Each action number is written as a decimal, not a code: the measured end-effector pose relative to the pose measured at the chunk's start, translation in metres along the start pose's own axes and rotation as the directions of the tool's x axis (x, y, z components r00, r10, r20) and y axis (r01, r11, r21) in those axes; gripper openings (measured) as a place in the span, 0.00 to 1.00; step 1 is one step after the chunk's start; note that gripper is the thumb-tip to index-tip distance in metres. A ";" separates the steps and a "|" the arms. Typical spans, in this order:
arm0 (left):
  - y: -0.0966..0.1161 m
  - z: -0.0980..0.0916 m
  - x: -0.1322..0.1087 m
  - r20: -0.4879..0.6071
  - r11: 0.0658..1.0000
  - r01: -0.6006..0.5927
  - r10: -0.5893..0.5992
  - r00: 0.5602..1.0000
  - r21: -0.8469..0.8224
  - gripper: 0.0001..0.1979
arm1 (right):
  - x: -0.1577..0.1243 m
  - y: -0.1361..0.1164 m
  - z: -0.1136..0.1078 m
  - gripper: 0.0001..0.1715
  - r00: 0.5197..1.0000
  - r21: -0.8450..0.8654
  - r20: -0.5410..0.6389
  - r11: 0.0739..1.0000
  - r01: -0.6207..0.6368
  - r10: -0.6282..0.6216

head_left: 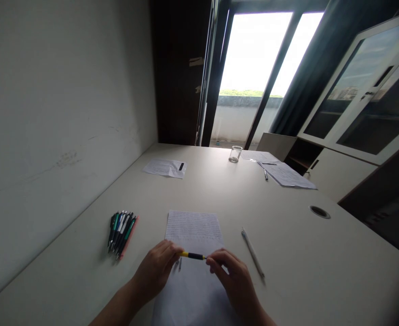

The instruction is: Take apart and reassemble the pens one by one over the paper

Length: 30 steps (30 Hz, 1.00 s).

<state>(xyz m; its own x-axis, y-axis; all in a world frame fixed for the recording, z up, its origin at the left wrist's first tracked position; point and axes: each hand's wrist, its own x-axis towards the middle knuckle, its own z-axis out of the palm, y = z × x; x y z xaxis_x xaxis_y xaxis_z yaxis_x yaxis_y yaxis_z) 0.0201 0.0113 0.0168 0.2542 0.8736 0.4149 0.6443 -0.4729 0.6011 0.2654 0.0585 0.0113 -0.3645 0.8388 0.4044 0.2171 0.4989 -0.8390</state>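
Observation:
A yellow pen [193, 256] with a black grip is held level between my two hands, over a sheet of paper [194, 224] with lines of writing. My left hand [157, 267] is closed round its yellow end. The fingers of my right hand [231, 274] pinch the narrow dark tip at the other end. Small slim pieces [179, 264] lie on the paper beside my left fingers, too small to name. To the right of my right hand, a white pen [253, 253] lies slanted on the table.
Several pens [122, 233] lie bunched on the left of the white table [287, 271]. Farther back are a creased sheet [163, 167], a clear glass [235, 154], and more papers [289, 174] with a pen [266, 174]. A round cable hole [319, 212] sits at the right.

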 end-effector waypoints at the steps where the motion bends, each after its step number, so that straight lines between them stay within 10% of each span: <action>1: 0.000 0.000 0.000 -0.008 1.000 -0.005 0.005 1.000 -0.003 0.09 | 0.000 0.000 0.001 0.10 1.000 -0.005 -0.003 1.000 -0.002 0.002; 30: -0.010 -0.003 0.001 -0.219 0.980 0.198 -0.186 0.958 0.032 0.08 | 0.030 -0.021 0.049 0.17 0.910 -0.463 0.375 0.886 0.018 0.178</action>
<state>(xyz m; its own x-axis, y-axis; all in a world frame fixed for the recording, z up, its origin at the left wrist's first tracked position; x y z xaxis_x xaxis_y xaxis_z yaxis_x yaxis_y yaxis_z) 0.0118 0.0163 0.0136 -0.0341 0.8998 0.4349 0.7043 -0.2871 0.6492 0.2052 0.0626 0.0233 -0.6326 0.7701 0.0825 0.6053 0.5580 -0.5676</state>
